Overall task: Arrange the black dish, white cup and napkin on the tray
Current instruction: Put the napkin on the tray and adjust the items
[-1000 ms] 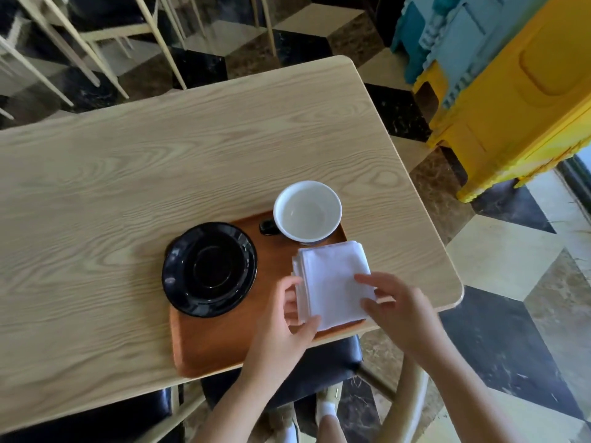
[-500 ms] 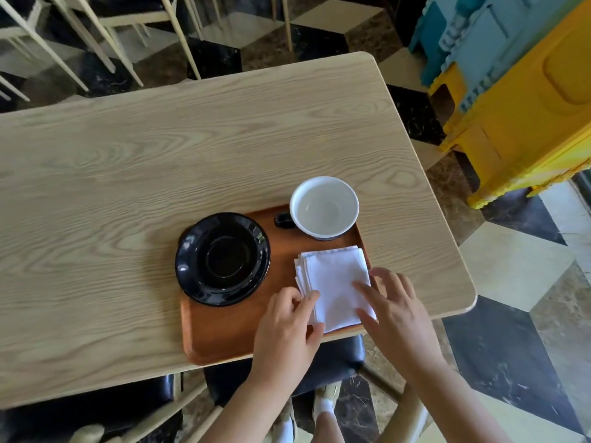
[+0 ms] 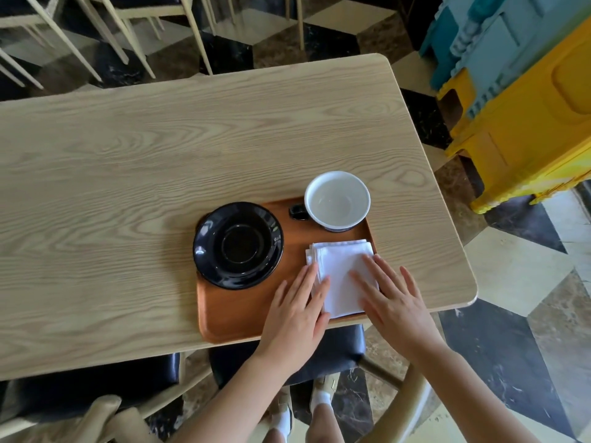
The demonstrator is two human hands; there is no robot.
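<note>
A brown wooden tray (image 3: 236, 318) lies at the near edge of the table. On its left part sits the black dish (image 3: 238, 245). At its far right corner the white cup (image 3: 337, 201) stands upright with a dark handle pointing left. Below the cup lies the folded white napkin (image 3: 342, 266). My left hand (image 3: 295, 314) lies flat with its fingertips on the napkin's left edge. My right hand (image 3: 395, 302) lies flat on the napkin's right side. Fingers of both hands are spread and grip nothing.
The light wood table (image 3: 160, 161) ends just right of the tray. Dark-seated chairs (image 3: 319, 356) stand under the near edge. Yellow and blue plastic crates (image 3: 527, 100) are stacked at the right. Pale chair legs (image 3: 105, 30) stand beyond the far edge.
Both hands have gone from pinching the napkin's edges to lying flat on it. The napkin has settled square on the tray below the cup.
</note>
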